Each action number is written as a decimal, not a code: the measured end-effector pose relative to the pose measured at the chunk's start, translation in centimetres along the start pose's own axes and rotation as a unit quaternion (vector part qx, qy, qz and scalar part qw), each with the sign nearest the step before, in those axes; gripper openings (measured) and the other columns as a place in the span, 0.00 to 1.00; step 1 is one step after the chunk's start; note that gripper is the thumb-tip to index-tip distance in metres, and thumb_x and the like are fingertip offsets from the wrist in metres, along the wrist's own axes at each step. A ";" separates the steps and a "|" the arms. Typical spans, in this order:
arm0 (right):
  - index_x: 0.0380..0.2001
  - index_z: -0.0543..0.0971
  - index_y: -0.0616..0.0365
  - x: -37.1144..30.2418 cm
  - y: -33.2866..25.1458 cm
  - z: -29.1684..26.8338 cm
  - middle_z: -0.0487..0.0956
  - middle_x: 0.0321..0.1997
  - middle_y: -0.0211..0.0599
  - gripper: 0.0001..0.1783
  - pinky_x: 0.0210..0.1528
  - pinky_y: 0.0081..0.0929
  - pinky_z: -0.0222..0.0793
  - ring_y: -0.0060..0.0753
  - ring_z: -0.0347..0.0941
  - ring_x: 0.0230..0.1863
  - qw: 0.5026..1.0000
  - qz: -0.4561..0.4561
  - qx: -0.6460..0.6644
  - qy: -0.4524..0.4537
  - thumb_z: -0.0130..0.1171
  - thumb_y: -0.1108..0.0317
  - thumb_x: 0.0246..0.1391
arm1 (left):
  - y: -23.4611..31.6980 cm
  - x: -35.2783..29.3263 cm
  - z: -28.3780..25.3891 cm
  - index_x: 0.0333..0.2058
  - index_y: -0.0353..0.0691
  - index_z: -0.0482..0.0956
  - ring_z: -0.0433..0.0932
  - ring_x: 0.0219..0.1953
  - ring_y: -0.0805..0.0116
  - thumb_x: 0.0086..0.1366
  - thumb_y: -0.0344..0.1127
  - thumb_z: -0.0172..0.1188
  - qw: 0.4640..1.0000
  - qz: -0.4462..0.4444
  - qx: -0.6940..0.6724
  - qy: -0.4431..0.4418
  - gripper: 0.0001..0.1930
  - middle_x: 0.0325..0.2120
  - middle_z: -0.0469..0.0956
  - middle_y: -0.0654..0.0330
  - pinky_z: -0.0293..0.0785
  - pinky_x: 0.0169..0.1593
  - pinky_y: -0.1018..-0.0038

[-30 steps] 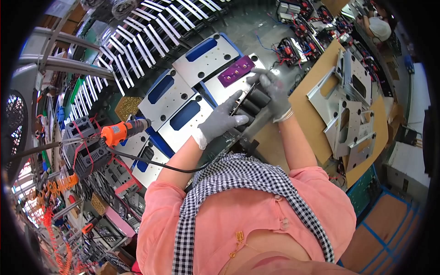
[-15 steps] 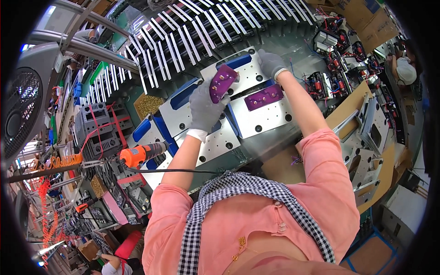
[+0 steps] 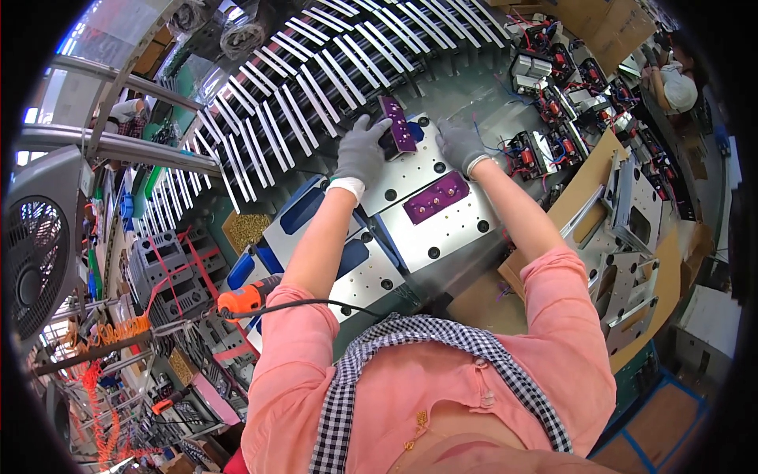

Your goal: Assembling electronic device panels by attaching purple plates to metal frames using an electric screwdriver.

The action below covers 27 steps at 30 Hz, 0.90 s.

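Observation:
Both of my hands wear grey gloves. My left hand (image 3: 362, 155) grips a purple circuit board (image 3: 398, 125) by its left side. The board stands tilted over the far end of a white metal panel (image 3: 412, 167), partly covering the blue-lined opening there. At that panel's right edge is my right hand (image 3: 461, 145), fingers stretched forward with nothing visible in them; whether they touch the panel is unclear. On the nearer panel (image 3: 454, 223) lies a second purple circuit board (image 3: 436, 198), flat, with brass-coloured fittings on it.
More white panels with blue openings (image 3: 347, 276) lie to the left, beside a box of small brass parts (image 3: 249, 231). An orange power screwdriver (image 3: 245, 297) hangs by my left arm. Metal strips (image 3: 316, 87) line the back. Wired red-and-black assemblies (image 3: 553, 142) stand at right.
My left hand has carried the purple circuit board away from me, to the far panel's end, and turned it more upright. My right hand stays near that panel's edge. The whole view has shifted.

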State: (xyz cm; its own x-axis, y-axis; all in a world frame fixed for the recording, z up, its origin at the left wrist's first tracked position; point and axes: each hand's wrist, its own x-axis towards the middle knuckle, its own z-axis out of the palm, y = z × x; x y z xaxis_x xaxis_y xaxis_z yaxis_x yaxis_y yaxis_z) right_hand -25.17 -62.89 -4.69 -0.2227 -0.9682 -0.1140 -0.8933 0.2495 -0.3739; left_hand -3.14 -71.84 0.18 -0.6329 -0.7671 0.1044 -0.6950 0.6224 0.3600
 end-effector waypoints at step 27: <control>0.42 0.70 0.55 -0.7 0.2 0.4 0.81 0.32 0.51 0.12 0.38 0.50 0.69 0.58 0.77 0.36 1.000 -0.006 0.009 0.019 0.43 0.62 0.61 | -1.8 2.3 -0.4 0.44 0.35 0.79 0.78 0.41 0.73 0.60 0.16 0.53 0.860 -0.069 -0.497 -0.099 0.15 0.39 0.80 0.59 0.74 0.49 0.78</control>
State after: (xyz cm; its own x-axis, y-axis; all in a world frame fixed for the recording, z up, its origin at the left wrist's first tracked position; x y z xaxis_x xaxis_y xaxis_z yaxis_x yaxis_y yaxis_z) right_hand -25.09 -62.13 -5.03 -0.2267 -0.9710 -0.0754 -0.8888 0.2379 -0.3917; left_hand -3.20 -74.80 0.19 -0.6812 -0.7208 -0.1278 -0.1967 0.0122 0.9804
